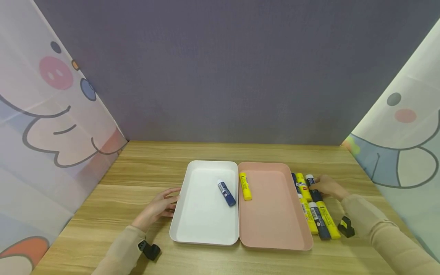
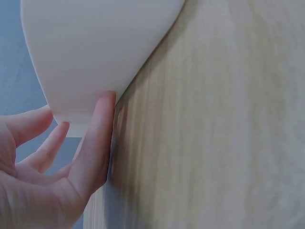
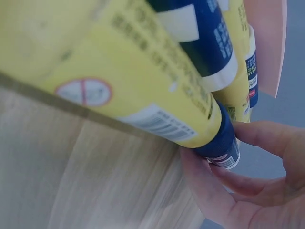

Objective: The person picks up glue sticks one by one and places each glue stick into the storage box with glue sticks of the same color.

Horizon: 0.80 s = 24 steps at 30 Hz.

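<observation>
At the right, my right hand (image 1: 329, 186) has its thumb and fingers about a navy glue stick (image 3: 224, 145) with a white end, which lies among several yellow and navy ones. In the right wrist view a yellow glue stick (image 3: 157, 95) lies close before it and hides part of it. My left hand (image 1: 159, 207) touches the left wall of the white tray (image 1: 203, 217), fingers fairly straight and fingertips (image 2: 108, 98) against its side. Inside that tray lies one navy glue stick (image 1: 227, 193). One yellow glue stick (image 1: 245, 186) lies in the pink tray (image 1: 271, 217).
The two trays stand side by side on a wooden table (image 1: 148, 164). Along the pink tray's right wall lie more glue sticks, among them a navy one (image 1: 319, 221) and a yellow one (image 1: 308, 214). A grey panel (image 1: 233, 76) rises behind the table.
</observation>
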Available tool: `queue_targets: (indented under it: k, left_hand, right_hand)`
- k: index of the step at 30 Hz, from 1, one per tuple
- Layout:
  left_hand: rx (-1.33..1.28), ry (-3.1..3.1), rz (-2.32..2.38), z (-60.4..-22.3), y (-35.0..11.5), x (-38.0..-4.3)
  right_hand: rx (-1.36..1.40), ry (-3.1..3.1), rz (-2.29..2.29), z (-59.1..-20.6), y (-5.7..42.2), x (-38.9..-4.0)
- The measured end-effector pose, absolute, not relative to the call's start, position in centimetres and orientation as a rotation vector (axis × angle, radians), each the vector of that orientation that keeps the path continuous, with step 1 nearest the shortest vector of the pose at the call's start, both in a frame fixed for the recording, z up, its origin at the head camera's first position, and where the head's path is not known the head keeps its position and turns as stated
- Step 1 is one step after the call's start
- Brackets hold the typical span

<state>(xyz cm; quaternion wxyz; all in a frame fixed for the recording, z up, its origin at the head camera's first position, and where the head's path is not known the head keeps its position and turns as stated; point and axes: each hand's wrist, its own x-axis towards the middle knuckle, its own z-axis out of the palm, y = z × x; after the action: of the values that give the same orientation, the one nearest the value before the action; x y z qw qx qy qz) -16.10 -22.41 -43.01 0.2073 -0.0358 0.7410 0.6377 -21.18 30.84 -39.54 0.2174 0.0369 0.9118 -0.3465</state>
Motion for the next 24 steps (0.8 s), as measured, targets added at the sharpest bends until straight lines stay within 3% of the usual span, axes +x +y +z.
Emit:
queue_targets:
  k: [24]
  left_hand:
    - [-0.108,2.073,1.782,-43.2,-22.4,-16.0]
  right_hand:
    - [0.081,2.618,-0.967,-37.0,30.7,-21.6]
